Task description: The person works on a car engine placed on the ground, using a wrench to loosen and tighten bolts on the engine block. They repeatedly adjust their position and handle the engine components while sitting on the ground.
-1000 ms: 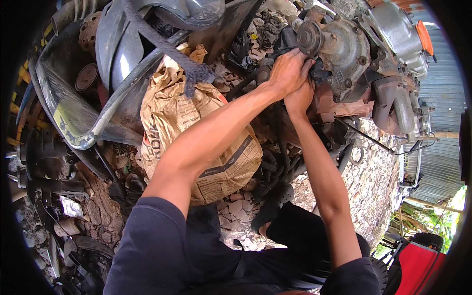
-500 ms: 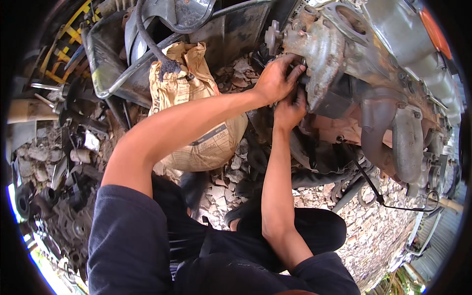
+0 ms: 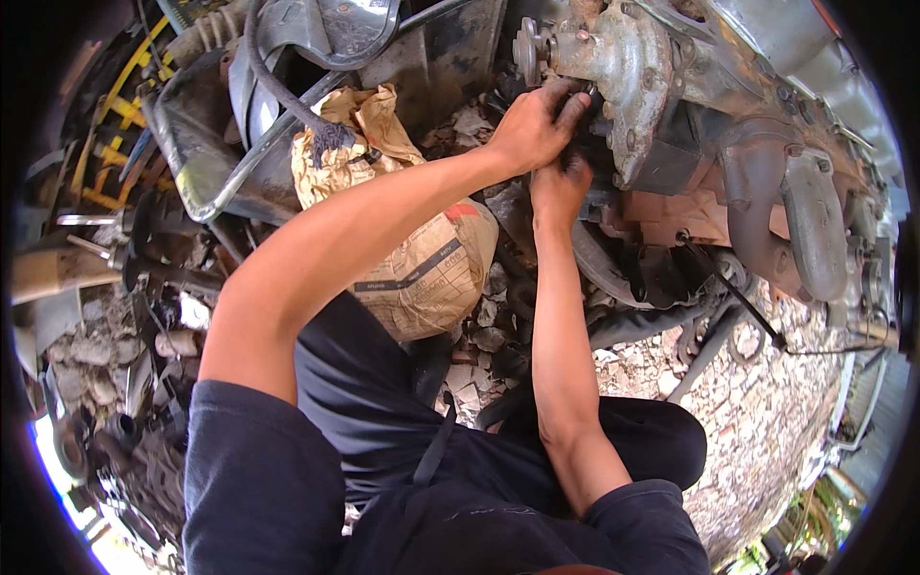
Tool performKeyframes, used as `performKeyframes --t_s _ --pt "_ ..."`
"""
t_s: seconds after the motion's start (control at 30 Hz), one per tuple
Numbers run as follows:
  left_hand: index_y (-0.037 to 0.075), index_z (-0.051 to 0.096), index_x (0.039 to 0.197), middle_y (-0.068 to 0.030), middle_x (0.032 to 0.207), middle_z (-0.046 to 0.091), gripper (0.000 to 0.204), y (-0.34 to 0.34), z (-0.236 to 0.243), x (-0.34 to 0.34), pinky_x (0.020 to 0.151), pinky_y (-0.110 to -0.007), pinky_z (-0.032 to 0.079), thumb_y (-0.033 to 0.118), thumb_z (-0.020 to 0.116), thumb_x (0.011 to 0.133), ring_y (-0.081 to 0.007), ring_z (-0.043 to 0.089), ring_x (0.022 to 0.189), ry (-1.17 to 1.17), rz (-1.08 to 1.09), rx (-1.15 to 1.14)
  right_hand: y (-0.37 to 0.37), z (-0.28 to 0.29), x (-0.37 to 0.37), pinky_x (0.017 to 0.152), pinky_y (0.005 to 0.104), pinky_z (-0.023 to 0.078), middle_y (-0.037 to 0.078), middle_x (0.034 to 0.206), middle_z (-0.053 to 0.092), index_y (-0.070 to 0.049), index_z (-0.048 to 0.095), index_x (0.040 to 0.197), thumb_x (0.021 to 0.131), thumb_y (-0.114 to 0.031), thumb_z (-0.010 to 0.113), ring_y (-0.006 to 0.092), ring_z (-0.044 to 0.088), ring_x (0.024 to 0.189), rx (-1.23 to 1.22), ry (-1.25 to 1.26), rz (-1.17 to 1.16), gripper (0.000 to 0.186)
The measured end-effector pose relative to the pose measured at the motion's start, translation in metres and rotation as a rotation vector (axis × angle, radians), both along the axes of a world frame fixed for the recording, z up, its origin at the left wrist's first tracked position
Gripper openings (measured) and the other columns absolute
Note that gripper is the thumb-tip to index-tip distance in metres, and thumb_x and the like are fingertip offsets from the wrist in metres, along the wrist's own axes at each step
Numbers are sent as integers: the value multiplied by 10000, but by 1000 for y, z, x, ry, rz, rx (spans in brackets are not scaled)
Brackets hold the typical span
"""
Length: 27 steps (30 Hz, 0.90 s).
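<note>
My left hand (image 3: 539, 126) is closed, thumb and fingers pinched together at the left side of a rusty, grey cast-metal housing (image 3: 632, 81) on an engine. Just below it, my right hand (image 3: 560, 192) is raised with its fingers curled in, their tips dark with grime. The two hands almost touch. Whatever lies between their fingers is too dark and hidden to make out. Above my left hand, a round metal hub (image 3: 527, 50) sticks out from the housing on a short shaft. A dark block (image 3: 671, 158) sits right of the hands, under the housing.
Left of my hands stands a crumpled brown paper sack (image 3: 422, 287), with a frayed dark hose (image 3: 287, 96) hanging onto it. Curved exhaust pipes (image 3: 757, 206) jut out at the right. A thin black rod (image 3: 738, 297) crosses above the rubble ground (image 3: 757, 431). Metal parts (image 3: 144, 460) pile up at the left.
The view has shifted, and the engine sits slightly higher and further right in it. Both hands have drawn a little leftward from the housing, fingers still curled.
</note>
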<state>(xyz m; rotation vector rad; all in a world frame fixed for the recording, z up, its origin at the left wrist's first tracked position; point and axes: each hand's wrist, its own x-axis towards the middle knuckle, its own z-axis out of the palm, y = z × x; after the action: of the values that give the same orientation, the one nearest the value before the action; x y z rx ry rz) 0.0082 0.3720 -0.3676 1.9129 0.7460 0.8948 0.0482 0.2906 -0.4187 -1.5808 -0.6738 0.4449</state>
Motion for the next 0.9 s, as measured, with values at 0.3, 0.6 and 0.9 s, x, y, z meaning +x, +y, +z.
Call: performKeyframes --t_s 0.3,0.6,0.9 --pt "-19 609 970 -123 814 707 263 23 -25 25 581 -306 508 195 457 973 -178 630 638 -512 128 -730 -13 31 -2 761 462 489 248 864 676 15 687 931 987 -364 493 435 640 834 -244 -338 -164 429" --pt "-7 621 995 -103 914 677 198 -2 -14 26 649 -314 526 161 531 942 -172 632 739 -749 10 -919 -15 49 5 503 279 372 7 591 489 -10 656 905 1002 -314 518 100 484 551 -294 -185 -140 348" --pt "-10 634 990 -83 900 687 280 8 1 21 676 -301 550 250 553 924 -165 646 730 -637 -27 -1021 -26 105 -35 539 261 313 -23 712 414 -29 566 1045 997 -207 530 92 341 576 161 657 -89 187"
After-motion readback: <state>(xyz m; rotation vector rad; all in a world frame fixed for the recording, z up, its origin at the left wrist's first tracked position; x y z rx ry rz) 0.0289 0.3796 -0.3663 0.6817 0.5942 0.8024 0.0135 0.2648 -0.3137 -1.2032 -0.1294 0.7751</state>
